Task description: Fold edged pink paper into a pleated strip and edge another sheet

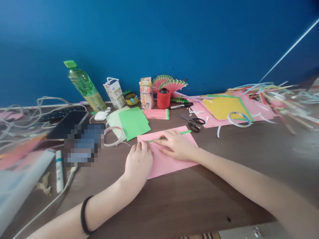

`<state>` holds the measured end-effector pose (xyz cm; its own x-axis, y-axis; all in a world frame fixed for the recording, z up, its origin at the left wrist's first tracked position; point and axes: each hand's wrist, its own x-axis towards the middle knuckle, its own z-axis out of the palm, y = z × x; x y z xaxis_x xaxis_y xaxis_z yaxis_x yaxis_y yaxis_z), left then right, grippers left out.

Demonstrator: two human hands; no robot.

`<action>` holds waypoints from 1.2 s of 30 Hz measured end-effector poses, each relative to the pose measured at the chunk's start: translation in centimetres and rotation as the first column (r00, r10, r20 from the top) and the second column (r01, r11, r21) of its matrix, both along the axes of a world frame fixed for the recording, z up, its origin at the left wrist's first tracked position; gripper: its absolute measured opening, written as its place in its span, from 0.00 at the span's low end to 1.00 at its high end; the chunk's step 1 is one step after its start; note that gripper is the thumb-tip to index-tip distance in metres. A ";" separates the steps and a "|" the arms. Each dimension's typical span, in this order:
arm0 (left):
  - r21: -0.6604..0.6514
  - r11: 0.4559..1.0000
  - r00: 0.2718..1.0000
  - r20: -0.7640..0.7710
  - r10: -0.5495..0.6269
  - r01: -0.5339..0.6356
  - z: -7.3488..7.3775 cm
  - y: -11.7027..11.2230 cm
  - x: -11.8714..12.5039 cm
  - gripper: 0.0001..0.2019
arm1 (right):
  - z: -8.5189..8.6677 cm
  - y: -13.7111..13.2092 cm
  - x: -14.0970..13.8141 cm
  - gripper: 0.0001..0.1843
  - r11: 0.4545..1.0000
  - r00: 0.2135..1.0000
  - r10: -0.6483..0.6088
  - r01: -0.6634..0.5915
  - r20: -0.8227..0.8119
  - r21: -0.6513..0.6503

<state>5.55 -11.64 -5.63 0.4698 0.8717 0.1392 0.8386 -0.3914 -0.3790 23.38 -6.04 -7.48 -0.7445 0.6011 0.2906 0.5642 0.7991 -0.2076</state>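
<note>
A pink sheet of paper [161, 167] lies on the desk in front of me, with a narrow green paper strip [185, 132] across its upper part. My left hand [139, 159] is closed at the sheet's left edge, fingers curled down by the strip's left end; its fingertips are partly hidden. Flat on the sheet, my right hand [176, 146] has its fingers stretched out, the fingertips touching the strip. Just beyond the sheet are black-handled scissors [194, 125], a pink pleated paper piece [157, 114] and green paper [134, 122].
Along the blue wall stand a green-capped bottle [86, 86], a carton [115, 93], a red thread spool [163, 99] and paper fans [171, 85]. Tape rolls [113, 143], a phone [86, 142], cables and a marker [59, 171] are on the left. Yellow paper [221, 108] and loose strips [281, 103] lie right.
</note>
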 end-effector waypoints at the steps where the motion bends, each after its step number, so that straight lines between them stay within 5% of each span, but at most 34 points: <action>1: 0.009 1.000 1.000 0.000 0.001 -0.001 0.0 0.0 0.0 0.16 | 0.0 0.0 0.0 0.21 1.000 1.000 -0.001 0.001 0.000 -0.001; 36: -0.053 0.998 1.000 0.021 -0.015 0.016 0.9 0.3 -0.3 0.15 | -0.1 0.1 0.0 0.23 1.000 1.000 -0.014 0.015 0.021 -0.008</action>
